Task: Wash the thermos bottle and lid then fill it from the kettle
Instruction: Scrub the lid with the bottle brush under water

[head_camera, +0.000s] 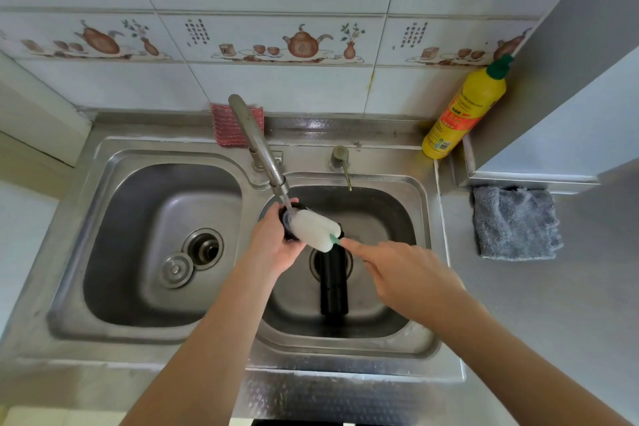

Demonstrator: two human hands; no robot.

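Lid scrubbed under the faucet over the right sink basin.

The left hand [276, 245] reached in from below, forearm angled up and right, its fingers curled round the black lid [289, 223] and holding it just beneath the faucet [257, 145] spout. The right hand [404, 273] came in from the lower right, forefinger extended, pinching the green handle of the white sponge brush [315, 229], whose head lay against the lid. The black thermos bottle [333, 284] lay on its side in the right basin [390, 218], over the drain, below both hands.
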